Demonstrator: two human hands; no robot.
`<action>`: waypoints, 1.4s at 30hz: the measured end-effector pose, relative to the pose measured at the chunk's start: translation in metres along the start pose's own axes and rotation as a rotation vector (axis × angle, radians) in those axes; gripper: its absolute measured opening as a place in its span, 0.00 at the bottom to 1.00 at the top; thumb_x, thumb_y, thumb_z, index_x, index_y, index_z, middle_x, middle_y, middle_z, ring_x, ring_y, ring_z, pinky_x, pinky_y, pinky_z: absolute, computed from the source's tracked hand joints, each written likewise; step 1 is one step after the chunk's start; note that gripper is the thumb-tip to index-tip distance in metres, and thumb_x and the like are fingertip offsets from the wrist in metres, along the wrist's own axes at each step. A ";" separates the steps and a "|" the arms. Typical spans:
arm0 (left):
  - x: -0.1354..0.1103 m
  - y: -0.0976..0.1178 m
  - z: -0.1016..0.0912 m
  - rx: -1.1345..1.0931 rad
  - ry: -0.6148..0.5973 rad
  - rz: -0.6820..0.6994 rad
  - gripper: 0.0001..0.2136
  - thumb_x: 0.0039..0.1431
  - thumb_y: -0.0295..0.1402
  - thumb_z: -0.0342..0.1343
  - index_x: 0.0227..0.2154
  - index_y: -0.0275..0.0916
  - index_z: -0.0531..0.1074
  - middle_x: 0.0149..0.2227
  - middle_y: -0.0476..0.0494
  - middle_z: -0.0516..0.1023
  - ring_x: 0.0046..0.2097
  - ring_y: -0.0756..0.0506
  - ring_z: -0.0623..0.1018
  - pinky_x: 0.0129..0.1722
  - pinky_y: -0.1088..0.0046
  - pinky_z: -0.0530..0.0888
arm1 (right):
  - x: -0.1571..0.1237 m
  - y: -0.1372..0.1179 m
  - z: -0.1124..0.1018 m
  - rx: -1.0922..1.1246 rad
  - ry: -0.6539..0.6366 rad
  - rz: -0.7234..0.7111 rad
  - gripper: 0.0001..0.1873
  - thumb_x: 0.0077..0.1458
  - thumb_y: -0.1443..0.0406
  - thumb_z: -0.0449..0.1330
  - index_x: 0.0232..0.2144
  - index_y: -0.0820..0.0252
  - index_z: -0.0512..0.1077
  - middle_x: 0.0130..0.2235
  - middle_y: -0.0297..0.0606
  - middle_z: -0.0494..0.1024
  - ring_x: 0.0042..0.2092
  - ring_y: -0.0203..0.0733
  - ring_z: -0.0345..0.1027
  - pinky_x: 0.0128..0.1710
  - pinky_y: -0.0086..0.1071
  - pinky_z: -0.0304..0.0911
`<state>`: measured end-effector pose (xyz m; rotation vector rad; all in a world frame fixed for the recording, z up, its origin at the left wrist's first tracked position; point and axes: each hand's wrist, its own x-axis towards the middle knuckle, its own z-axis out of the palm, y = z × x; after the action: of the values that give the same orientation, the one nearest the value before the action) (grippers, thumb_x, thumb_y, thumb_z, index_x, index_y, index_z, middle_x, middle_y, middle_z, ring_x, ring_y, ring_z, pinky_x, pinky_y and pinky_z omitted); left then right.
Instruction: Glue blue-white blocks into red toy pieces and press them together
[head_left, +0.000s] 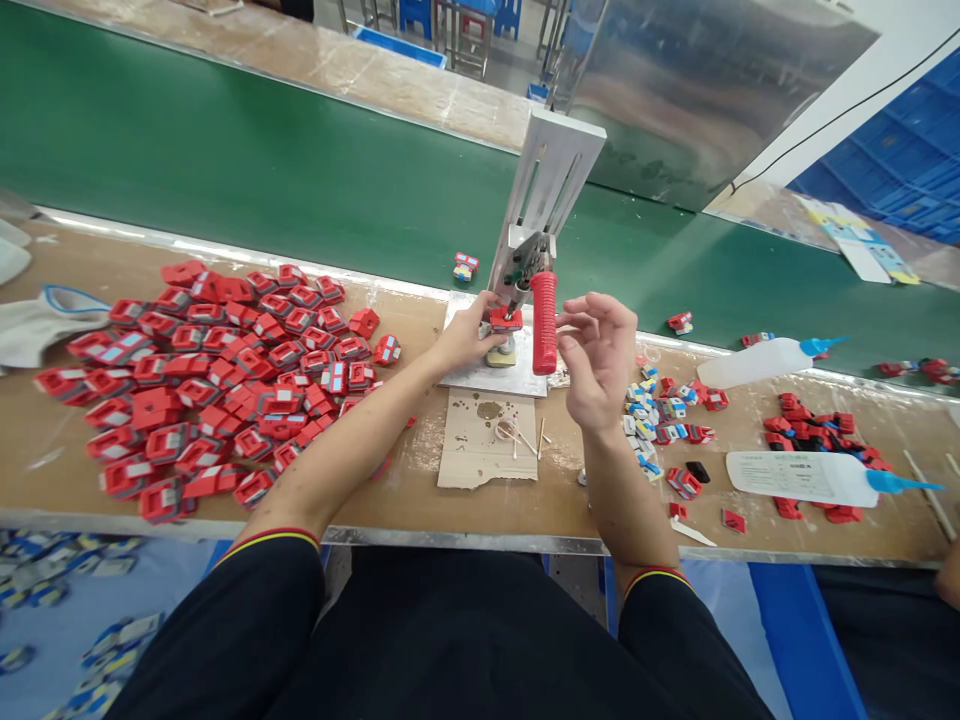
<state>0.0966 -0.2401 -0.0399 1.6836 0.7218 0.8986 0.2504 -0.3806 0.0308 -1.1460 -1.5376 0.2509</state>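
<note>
My left hand grips a small red plastic toy part between thumb and fingers. This part sits on a pale yellowish holder under the toggle press, on its metal base plate. The press's red handle hangs down in front of the upright slotted plate. Just right of the handle is my right hand, its fingers loosely bent and apart with nothing in them. Its fingertips come close to the handle; whether they touch it I cannot tell.
A heap of red and grey toy parts covers the bench's left. Stained cardboard with cotton swabs lies before the press. To the right are blue-white parts and two glue bottles. Behind runs a green conveyor.
</note>
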 end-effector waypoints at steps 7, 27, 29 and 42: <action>-0.005 0.008 0.001 -0.038 0.016 0.009 0.21 0.47 0.25 0.71 0.45 0.44 0.73 0.39 0.46 0.82 0.48 0.38 0.82 0.53 0.58 0.75 | 0.027 -0.040 -0.001 0.559 -0.442 0.668 0.35 0.57 0.35 0.66 0.51 0.51 0.65 0.33 0.32 0.78 0.32 0.40 0.78 0.28 0.34 0.72; -0.005 -0.003 0.002 0.165 -0.051 0.070 0.16 0.59 0.28 0.64 0.51 0.41 0.77 0.42 0.45 0.85 0.44 0.42 0.82 0.49 0.66 0.74 | 0.001 0.031 0.027 0.291 -0.459 0.522 0.22 0.66 0.45 0.64 0.44 0.55 0.66 0.47 0.40 0.82 0.28 0.31 0.74 0.20 0.27 0.62; -0.005 -0.003 0.001 0.192 -0.054 0.083 0.16 0.61 0.29 0.64 0.52 0.40 0.76 0.44 0.44 0.86 0.45 0.42 0.83 0.49 0.66 0.75 | -0.001 0.034 0.027 0.309 -0.435 0.538 0.23 0.65 0.44 0.65 0.45 0.55 0.67 0.46 0.40 0.82 0.30 0.33 0.75 0.21 0.28 0.64; 0.000 -0.007 0.005 0.220 -0.089 0.101 0.20 0.60 0.22 0.62 0.55 0.38 0.73 0.49 0.40 0.87 0.51 0.41 0.85 0.56 0.62 0.78 | -0.028 0.021 -0.019 0.234 -0.361 0.530 0.31 0.65 0.44 0.68 0.64 0.45 0.68 0.64 0.46 0.78 0.47 0.46 0.82 0.45 0.43 0.81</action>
<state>0.1006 -0.2404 -0.0474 1.9573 0.7007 0.8321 0.2740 -0.3994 0.0048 -1.3502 -1.4312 1.0139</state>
